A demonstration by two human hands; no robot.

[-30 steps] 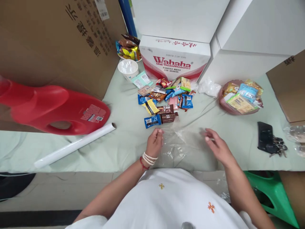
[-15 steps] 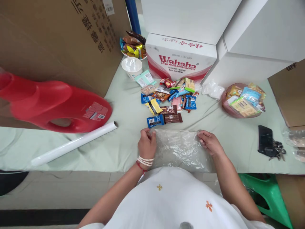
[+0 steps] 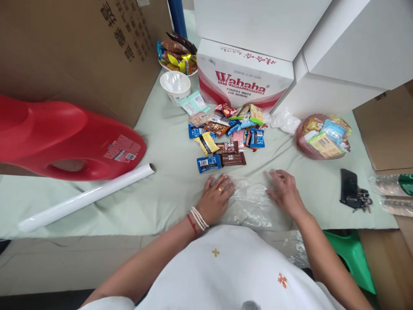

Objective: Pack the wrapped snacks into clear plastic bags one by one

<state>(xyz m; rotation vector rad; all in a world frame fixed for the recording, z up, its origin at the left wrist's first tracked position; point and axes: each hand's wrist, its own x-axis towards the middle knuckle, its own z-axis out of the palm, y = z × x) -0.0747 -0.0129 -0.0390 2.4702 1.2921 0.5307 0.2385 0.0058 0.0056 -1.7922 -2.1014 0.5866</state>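
A clear plastic bag lies flat on the pale green cloth at the table's near edge. My left hand, with a ring and bead bracelets, rests palm down on the bag's left side, fingers spread. My right hand lies flat on the bag's right side, fingers stretched out. Just beyond the bag sits a pile of wrapped snacks, the nearest being a blue packet and a brown chocolate bar.
A red jug lies at left beside a white roll. A Wahaha carton, white cup, snack bowl and cardboard boxes stand behind. A pink basket of snacks, phone with keys and green stool are at right.
Both hands held the bag's top corners pinched and stretched; now they have let go and lie flat on it, pressing it onto the cloth.
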